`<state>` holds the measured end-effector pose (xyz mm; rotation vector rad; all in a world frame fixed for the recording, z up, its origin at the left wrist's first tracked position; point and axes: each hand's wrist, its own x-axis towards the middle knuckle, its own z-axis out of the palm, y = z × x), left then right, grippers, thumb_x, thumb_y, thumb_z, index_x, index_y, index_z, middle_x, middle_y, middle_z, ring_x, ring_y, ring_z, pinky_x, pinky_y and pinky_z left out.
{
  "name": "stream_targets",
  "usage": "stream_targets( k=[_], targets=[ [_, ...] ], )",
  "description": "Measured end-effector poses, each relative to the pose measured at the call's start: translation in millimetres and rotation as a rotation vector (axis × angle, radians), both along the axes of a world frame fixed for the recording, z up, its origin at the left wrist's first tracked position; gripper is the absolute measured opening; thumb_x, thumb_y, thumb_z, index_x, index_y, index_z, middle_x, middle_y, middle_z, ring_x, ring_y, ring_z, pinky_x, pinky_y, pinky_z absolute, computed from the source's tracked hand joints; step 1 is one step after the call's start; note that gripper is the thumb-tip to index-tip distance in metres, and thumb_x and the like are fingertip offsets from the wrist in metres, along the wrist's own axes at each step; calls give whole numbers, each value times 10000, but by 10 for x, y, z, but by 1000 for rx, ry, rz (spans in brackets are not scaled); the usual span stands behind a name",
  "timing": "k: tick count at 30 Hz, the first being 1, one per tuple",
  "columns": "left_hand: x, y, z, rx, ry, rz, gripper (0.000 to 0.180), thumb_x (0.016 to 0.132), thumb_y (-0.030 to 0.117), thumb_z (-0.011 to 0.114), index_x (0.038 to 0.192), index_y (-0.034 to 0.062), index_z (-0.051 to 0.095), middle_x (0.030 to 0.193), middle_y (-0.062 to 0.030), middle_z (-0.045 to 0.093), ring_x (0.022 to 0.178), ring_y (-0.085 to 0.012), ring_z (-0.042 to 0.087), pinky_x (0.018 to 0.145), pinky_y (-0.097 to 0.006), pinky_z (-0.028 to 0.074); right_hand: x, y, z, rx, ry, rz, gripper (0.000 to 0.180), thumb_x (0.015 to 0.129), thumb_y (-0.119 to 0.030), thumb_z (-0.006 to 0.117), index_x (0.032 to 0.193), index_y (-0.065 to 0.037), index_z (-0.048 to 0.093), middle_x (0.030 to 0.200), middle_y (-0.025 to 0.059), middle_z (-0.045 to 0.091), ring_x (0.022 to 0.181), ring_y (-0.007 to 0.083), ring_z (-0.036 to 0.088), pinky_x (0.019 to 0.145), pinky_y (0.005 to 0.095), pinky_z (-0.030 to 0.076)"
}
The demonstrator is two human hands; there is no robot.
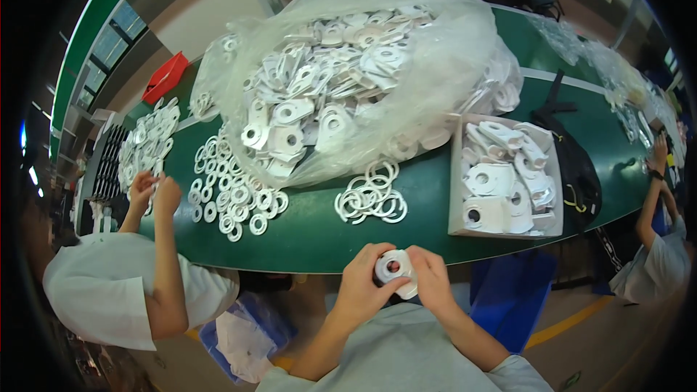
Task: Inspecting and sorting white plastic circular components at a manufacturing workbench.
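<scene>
A white plastic part (pixel 409 287) with a round ringed opening is held in front of my body, just off the table's near edge. The fingers of my left hand (pixel 361 287) close round its left side, the thumb lying across its front below the hole. Against its right side, my right hand (pixel 433 280) also grips it with bent fingers. Beyond my hands, a loose heap of white rings (pixel 372 196) lies on the green table (pixel 312 236). A cardboard box (pixel 506 231) to the right holds several similar white parts.
A large clear plastic bag (pixel 465 51) full of white parts fills the table's middle. Small white washers (pixel 236 199) spread to its left. Co-workers sit at left (pixel 138 283) and far right (pixel 657 261). Blue bins (pixel 508 297) stand below the edge; a black bag (pixel 577 167) hangs right.
</scene>
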<state>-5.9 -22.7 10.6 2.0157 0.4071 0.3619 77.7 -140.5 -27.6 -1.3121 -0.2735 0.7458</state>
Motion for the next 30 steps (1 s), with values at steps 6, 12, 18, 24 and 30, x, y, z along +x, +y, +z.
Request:
stream_targets(
  k=[6,12,18,24,30],
  targets=[
    [-197,234,-16,-611,14,-131,300,872,-83,524,1164,-63,590,968,-131,656,814,-170,661,665,-257,559,197,-315,350,-206,-342,383,196,873,-127,632,1018,5,639,820,50,641,752,82,564,687,249,462],
    [-226,387,-115,-459,-50,51,242,884,-37,551,1117,-47,617,944,-109,662,766,-131,639,664,-227,512,814,-597,1167,-447,-755,-88,275,847,-88,644,1094,32,628,954,149,683,908,217,642,808,305,474],
    [-266,349,-215,-455,-37,90,201,887,-12,584,1080,-26,637,904,-78,671,755,-109,634,669,-217,507,1492,-370,1160,-585,-1144,-92,294,831,-106,657,1085,39,624,1056,216,646,1000,362,606,882,385,455],
    [-342,441,-166,-385,-82,43,201,863,-32,590,1055,-33,649,937,-84,660,757,-115,637,670,-216,504,1516,-211,1158,-742,-1332,-113,278,761,-39,680,1033,-1,633,1056,154,632,965,352,594,840,379,468],
    [76,1041,-169,145,-165,356,138,850,33,636,968,-21,682,744,-74,648,636,-109,591,586,-238,465,1204,-30,1273,-473,-1399,-222,207,767,13,640,974,8,637,1011,142,650,939,313,622,844,362,473]
  ],
)
